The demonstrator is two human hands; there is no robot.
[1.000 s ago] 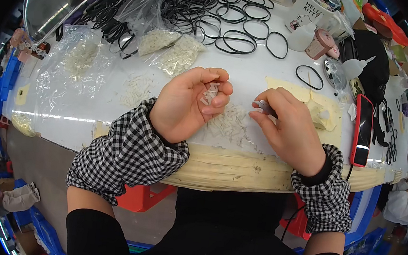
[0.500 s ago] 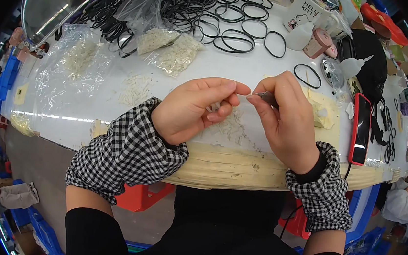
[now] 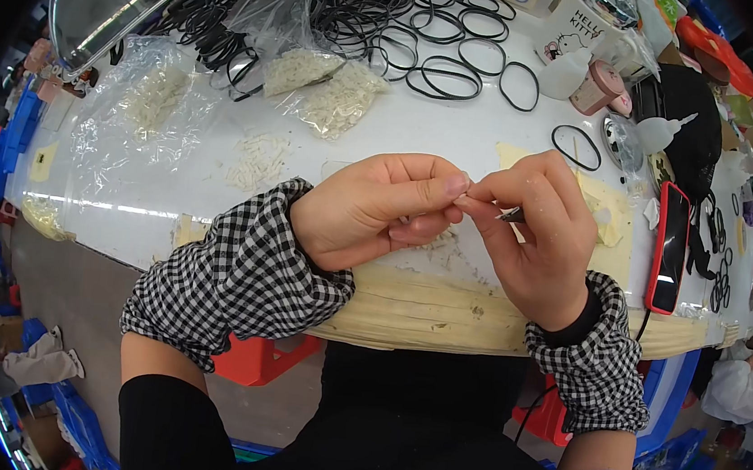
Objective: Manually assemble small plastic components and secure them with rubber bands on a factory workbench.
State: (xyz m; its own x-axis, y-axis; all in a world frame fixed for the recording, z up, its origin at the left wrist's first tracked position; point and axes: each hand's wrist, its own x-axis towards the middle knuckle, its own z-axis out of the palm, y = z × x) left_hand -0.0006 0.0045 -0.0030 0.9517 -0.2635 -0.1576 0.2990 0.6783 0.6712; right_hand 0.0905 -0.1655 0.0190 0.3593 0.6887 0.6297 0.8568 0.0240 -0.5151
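Note:
Above the table's near edge, my left hand (image 3: pixel 388 207) and my right hand (image 3: pixel 545 229) meet fingertip to fingertip. The left one is closed, thumb pressed on forefinger; whatever is pinched there is too small to make out. Closed too, the right hand pinches at the same spot, with a small grey pointed metal tool (image 3: pixel 513 215) tucked inside its curled fingers. Most of that tool is hidden. Beneath the hands lie small whitish tube-like pieces (image 3: pixel 440 252), partly covered by them. More such pieces (image 3: pixel 258 162) are scattered left of my left hand.
Clear bags of whitish pieces (image 3: pixel 344 100) lie beyond my hands, another bag (image 3: pixel 149 104) farther left. Black loops (image 3: pixel 446 79) and a tangled black heap (image 3: pixel 354 2) fill the back. At right are a red-cased phone (image 3: pixel 669 250), squeeze bottles (image 3: pixel 663 133) and a pink jar (image 3: pixel 597 86).
My fingertips, slightly apart or barely touching before, now press together. The right hand has turned a little, showing more of the metal tool's tip. The view has shifted slightly.

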